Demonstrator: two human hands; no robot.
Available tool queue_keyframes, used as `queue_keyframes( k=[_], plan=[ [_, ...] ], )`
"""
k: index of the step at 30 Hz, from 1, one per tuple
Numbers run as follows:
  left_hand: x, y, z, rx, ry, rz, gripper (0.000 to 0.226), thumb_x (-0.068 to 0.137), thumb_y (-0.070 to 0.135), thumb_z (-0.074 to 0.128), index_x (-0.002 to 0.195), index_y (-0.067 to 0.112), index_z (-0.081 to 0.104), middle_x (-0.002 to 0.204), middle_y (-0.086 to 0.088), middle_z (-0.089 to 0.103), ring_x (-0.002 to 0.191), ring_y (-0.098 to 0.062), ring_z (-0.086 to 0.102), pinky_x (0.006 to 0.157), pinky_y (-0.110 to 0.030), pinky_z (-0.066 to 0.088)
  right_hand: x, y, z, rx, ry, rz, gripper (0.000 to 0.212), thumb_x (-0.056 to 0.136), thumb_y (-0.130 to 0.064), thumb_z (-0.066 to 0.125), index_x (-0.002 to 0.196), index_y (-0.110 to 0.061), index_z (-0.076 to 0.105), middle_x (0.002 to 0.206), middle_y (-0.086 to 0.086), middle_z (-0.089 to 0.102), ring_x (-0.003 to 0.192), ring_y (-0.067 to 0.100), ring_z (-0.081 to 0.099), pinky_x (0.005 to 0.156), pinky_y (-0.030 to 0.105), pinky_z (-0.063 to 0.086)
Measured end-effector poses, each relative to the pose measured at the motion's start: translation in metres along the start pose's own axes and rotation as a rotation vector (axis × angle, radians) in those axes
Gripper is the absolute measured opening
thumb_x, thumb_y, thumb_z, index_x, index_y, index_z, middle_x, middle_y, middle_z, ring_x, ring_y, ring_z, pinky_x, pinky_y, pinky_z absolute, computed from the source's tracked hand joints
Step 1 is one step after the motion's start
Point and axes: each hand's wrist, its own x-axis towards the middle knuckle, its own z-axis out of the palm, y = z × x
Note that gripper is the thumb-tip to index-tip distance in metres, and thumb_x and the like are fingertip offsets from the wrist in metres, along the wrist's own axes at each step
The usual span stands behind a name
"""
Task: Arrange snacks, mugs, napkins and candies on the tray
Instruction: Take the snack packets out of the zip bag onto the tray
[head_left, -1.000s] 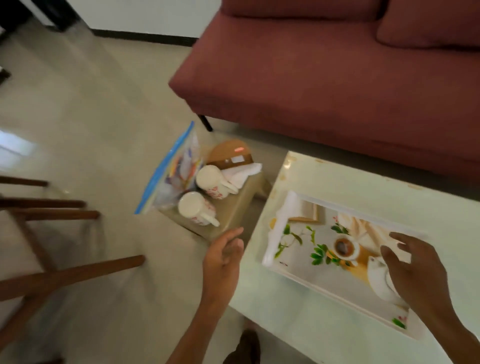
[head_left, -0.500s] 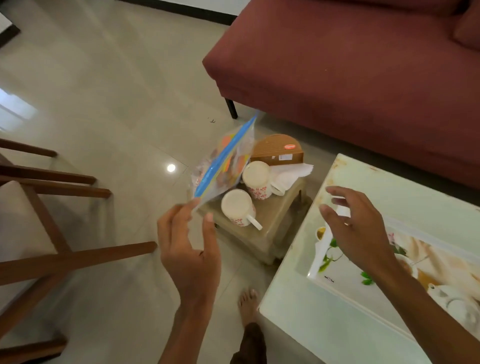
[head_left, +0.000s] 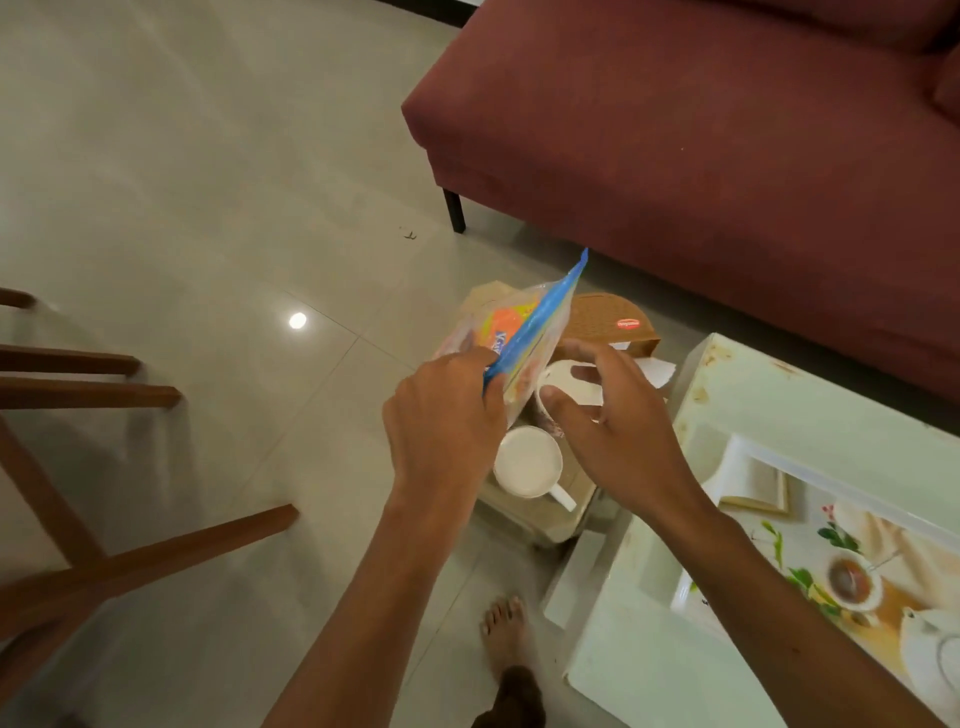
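A clear zip bag of candies (head_left: 524, 332) with a blue strip stands on a low brown stool (head_left: 540, 514). My left hand (head_left: 447, 421) pinches the bag's near edge. My right hand (head_left: 613, 426) hovers just right of the bag with fingers spread, above a white mug (head_left: 563, 382). A second white mug (head_left: 527, 462) sits in front, handle pointing right. A brown snack box (head_left: 608, 325) and white napkins (head_left: 657, 371) lie behind. The printed tray (head_left: 753, 457) rests on the pale table at the right.
A red sofa (head_left: 701, 156) fills the upper right. Wooden chair legs (head_left: 104, 561) stand at the left on the tiled floor. The pale table (head_left: 649, 665) is at lower right. My bare foot (head_left: 504, 634) is below the stool.
Both hands moved forward to the stool. My left hand took hold of the candy bag's edge and my right hand left the tray and came beside the bag.
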Motion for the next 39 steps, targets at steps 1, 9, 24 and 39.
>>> queue_keyframes(
  k=[1, 9, 24, 39],
  plan=[
    [0.004, -0.003, -0.002, -0.065, -0.007, -0.029, 0.017, 0.091, 0.029, 0.066, 0.104, 0.023, 0.075, 0.091, 0.001, 0.078, 0.077, -0.023, 0.071, 0.055, -0.024, 0.043, 0.002, -0.002, 0.003, 0.016, -0.003, 0.010, 0.041, 0.092, -0.037, 0.062, 0.130, -0.036, 0.047, 0.126, -0.021, 0.049, 0.105, -0.012, 0.049, 0.067, 0.002, 0.042],
    [0.048, -0.013, -0.062, -0.368, 0.082, -0.140, 0.008, 0.082, 0.023, 0.074, 0.087, 0.027, 0.079, 0.072, 0.013, 0.073, 0.071, -0.010, 0.073, 0.074, -0.028, 0.059, -0.004, -0.039, -0.002, 0.230, 0.002, 0.012, 0.036, 0.092, -0.036, 0.064, 0.125, -0.036, 0.051, 0.120, -0.024, 0.057, 0.100, -0.017, 0.054, 0.065, -0.003, 0.043],
    [-0.085, 0.166, -0.077, -0.869, -0.169, -0.004, 0.006, 0.082, 0.015, 0.081, 0.082, 0.021, 0.079, 0.072, 0.008, 0.079, 0.066, -0.009, 0.077, 0.064, -0.021, 0.061, -0.136, -0.038, -0.160, 0.593, 0.197, 0.087, 0.020, 0.090, -0.042, 0.063, 0.106, -0.032, 0.070, 0.101, -0.011, 0.075, 0.095, 0.007, 0.072, 0.084, 0.033, 0.059],
    [-0.243, 0.298, 0.073, -0.855, -0.483, -0.280, 0.022, 0.068, 0.013, 0.090, 0.063, 0.028, 0.076, 0.067, 0.002, 0.077, 0.064, -0.015, 0.076, 0.063, -0.028, 0.061, -0.244, 0.123, -0.270, 0.523, 0.324, 0.443, 0.017, 0.082, -0.047, 0.070, 0.091, -0.032, 0.075, 0.085, -0.017, 0.075, 0.079, -0.002, 0.070, 0.069, 0.017, 0.053]
  ],
)
